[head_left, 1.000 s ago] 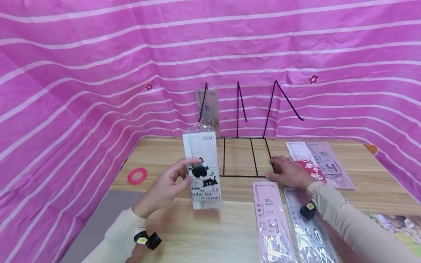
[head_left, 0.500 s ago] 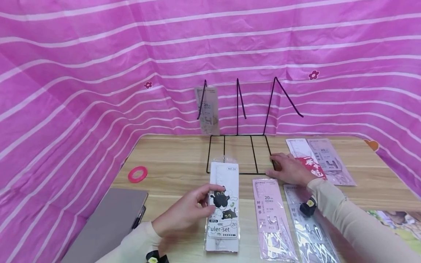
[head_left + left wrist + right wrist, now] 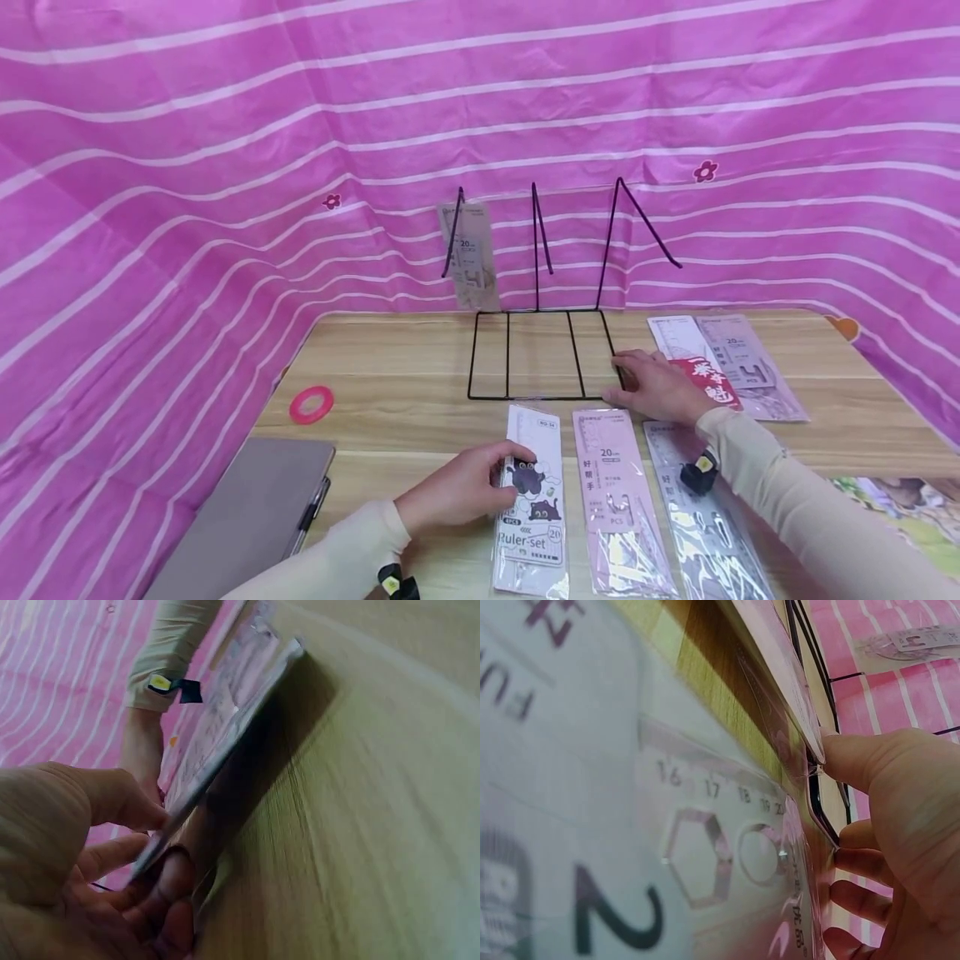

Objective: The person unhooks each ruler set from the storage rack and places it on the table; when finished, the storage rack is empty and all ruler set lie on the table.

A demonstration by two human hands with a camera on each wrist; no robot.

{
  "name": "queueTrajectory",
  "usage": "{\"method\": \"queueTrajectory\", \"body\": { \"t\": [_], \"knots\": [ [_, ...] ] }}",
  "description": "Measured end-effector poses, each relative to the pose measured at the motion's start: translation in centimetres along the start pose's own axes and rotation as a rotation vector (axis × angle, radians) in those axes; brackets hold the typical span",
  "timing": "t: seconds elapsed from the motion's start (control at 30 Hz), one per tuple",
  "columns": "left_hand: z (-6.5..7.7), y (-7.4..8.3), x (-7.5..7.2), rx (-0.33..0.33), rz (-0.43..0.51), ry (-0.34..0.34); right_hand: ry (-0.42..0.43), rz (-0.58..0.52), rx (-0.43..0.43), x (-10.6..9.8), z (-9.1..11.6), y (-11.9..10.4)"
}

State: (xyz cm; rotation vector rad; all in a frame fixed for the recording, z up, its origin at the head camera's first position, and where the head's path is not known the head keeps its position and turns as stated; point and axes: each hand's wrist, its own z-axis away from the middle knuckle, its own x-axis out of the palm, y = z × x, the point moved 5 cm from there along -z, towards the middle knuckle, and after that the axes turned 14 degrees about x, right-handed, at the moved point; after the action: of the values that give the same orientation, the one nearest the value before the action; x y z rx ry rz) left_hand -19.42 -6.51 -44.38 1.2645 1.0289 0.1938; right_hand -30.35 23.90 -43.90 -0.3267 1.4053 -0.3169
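Thumb and fingers of my left hand [image 3: 457, 492] pinch the left edge of a white ruler set pack [image 3: 540, 479] with black cats on it. In the left wrist view the pack [image 3: 225, 739] slants close over the tabletop, thumb above and fingers beneath. A pink ruler pack [image 3: 615, 475] lies just right of it, then a grey-blue ruler pack [image 3: 712, 542], partly under my right forearm. My right hand [image 3: 660, 387] grips the front right corner of a black wire rack [image 3: 525, 398]; its fingertips meet the wire [image 3: 819, 806] in the right wrist view. Another ruler pack [image 3: 474, 258] hangs at the rack's left hook.
Two more packs, one white and red [image 3: 701, 379] and one pink [image 3: 750, 358], lie behind my right hand. A pink ring [image 3: 311, 405] and a grey notebook [image 3: 247, 508] with a pen [image 3: 311, 512] sit at left. Pink striped cloth [image 3: 480, 108] encloses the back.
My left hand has brought the cat ruler set from in front of the left hook down and right, beside the pink pack. My right hand stays at the rack corner.
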Motion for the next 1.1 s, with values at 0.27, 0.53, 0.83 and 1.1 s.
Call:
{"method": "queueTrajectory", "body": {
  "t": [0.27, 0.53, 0.83, 1.1],
  "knots": [
    [-0.4, 0.9, -0.2, 0.009, -0.374, -0.107, -0.008, -0.017, 0.016, 0.1, 0.0, 0.2],
    [0.0, 0.5, -0.9, 0.045, -0.338, 0.019, -0.012, -0.026, 0.022, 0.3, 0.2, 0.2],
    [-0.5, -0.4, -5.4, 0.069, -0.371, 0.270, -0.007, -0.034, 0.020, 0.2, 0.1, 0.4],
    [-2.9, -2.7, -11.0, 0.059, -0.269, 0.517, -0.010, -0.029, 0.023, 0.4, 0.1, 0.4]
  ]
}}
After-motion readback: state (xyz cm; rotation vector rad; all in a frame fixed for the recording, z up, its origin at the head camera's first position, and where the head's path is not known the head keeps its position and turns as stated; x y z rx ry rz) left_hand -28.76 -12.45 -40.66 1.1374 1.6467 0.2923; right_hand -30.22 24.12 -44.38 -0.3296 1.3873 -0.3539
